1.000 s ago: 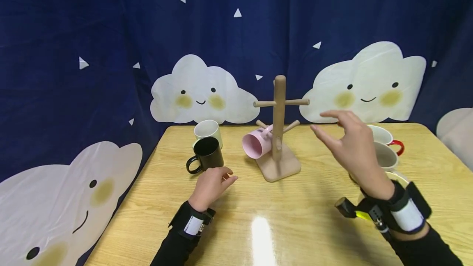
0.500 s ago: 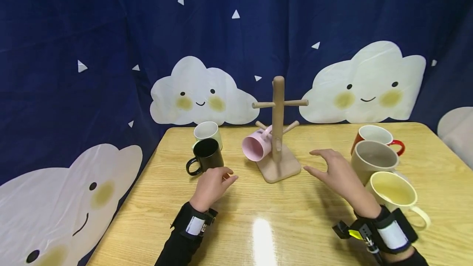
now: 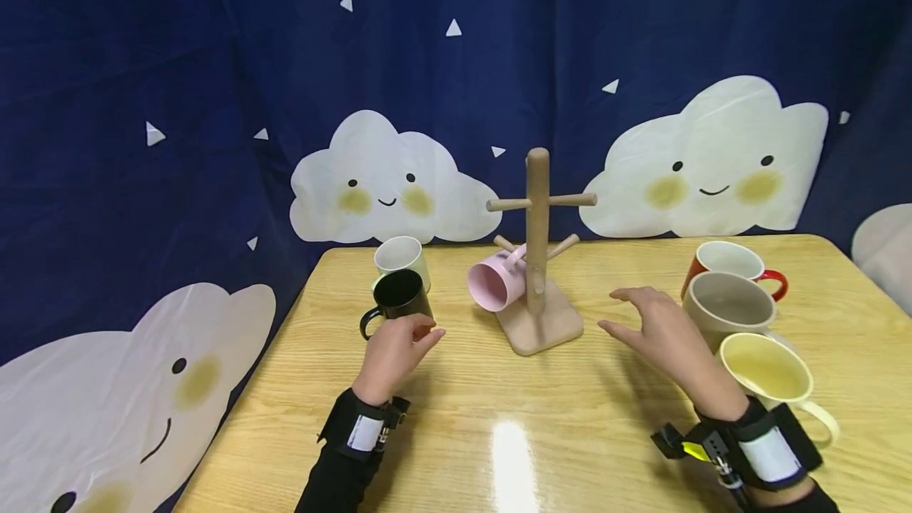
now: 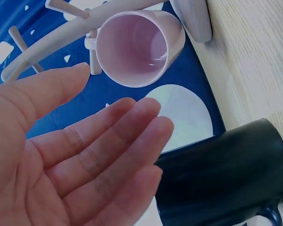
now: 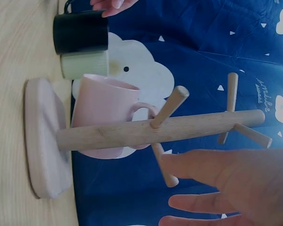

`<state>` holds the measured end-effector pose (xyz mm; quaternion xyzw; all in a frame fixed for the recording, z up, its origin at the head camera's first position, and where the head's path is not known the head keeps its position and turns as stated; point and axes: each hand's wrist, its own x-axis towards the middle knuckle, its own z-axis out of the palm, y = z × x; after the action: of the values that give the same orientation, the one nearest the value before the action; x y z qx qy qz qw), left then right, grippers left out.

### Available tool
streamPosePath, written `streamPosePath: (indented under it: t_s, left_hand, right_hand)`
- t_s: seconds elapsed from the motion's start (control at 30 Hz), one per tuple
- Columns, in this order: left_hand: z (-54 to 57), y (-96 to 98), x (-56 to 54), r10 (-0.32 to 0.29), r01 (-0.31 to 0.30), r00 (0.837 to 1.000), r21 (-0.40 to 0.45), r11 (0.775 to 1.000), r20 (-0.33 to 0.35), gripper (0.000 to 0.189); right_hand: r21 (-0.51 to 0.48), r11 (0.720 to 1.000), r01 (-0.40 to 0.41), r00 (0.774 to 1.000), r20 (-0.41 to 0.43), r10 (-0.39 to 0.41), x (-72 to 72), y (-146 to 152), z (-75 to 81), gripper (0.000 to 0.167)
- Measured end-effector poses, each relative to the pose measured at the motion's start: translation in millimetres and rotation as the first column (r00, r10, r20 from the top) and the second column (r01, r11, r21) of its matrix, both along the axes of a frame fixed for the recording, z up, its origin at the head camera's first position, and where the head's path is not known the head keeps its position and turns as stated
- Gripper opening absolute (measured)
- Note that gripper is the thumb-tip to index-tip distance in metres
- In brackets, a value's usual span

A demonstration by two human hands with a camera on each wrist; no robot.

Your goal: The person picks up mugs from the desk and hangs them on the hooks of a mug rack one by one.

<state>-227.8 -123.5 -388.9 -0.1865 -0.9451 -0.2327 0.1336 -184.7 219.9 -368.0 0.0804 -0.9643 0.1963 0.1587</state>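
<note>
Set a clock on the stand [image 3: 538,236], twelve pointing away from the person. Nearest, at four, the yellow mug [image 3: 765,374] stands just beside the right forearm, its handle turned outward. Toward eight, the left hand [image 3: 392,355] is loosely bent with a modest gap between thumb and fingers, holding nothing; whether its fingertips touch the black mug [image 3: 402,295], at nine, I cannot tell. Between three and four, the right hand [image 3: 663,339] is spread wide and holds nothing — its gap faces the stand.

At three, the grey mug [image 3: 727,307] sits close behind the yellow one, so a good grasp there would probably come from above, thumb over the rim. The black mug looks easier by its body, as its handle points toward eight, away from the fingers.

Bare wood on the table [image 3: 456,442] from five to seven gives the freest path. Farther in, the pink mug [image 3: 495,279] hangs on a low peg, jutting toward nine — worth skirting. Beyond, the red mug [image 3: 734,261] and green mug [image 3: 402,254] stand near the far edge.
</note>
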Motion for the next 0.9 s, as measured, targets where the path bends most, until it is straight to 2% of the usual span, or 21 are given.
streamPosePath:
  t_s: [0.1, 0.27, 0.43, 0.63, 0.73, 0.83, 0.9]
  left_hand:
    - [-0.6, -0.1, -0.2, -0.012, 0.012, 1.0, 0.029, 1.0, -0.004, 0.022]
    - [1.1, -6.5, -2.9, -0.003, 0.01, 0.995, 0.068, 0.998, -0.1, 0.024]
    - [4.6, -19.0, -7.4, 0.041, -0.023, 0.99, 0.127, 0.992, -0.137, 0.028]
    - [5.4, -34.7, -17.2, 0.135, -0.09, 0.974, 0.242, 0.966, -0.179, 0.034]
    - [3.4, -42.6, -22.7, 0.192, -0.148, 0.971, 0.276, 0.95, -0.14, 0.051]
    - [1.1, -50.6, -26.7, 0.233, -0.222, 0.972, 0.27, 0.937, -0.01, 0.073]
    - [-1.5, -55.1, -28.9, 0.238, -0.25, 0.968, 0.237, 0.939, 0.079, 0.078]
  right_hand:
    - [0.04, 0.999, -0.002, 1.0, 0.007, 0.002, 0.4, 1.0, -3.1, 0.043]
    - [0.092, 0.996, -0.005, 1.0, 0.002, 0.005, -0.5, 0.6, -7.9, 0.035]
    - [0.092, 0.996, 0.014, 1.0, 0.026, -0.017, -0.8, 0.3, -8.5, 0.031]
    - [0.096, 0.995, 0.014, 0.999, 0.03, -0.017, -1.3, 0.1, -8.4, 0.031]
    - [0.101, 0.995, 0.012, 0.999, 0.037, -0.016, -2.3, -0.2, -8.6, 0.032]
    - [0.103, 0.995, 0.012, 0.999, 0.049, -0.017, -2.9, -0.5, -9.2, 0.032]
    - [0.104, 0.995, 0.012, 0.998, 0.056, -0.018, -2.9, -0.6, -9.5, 0.032]
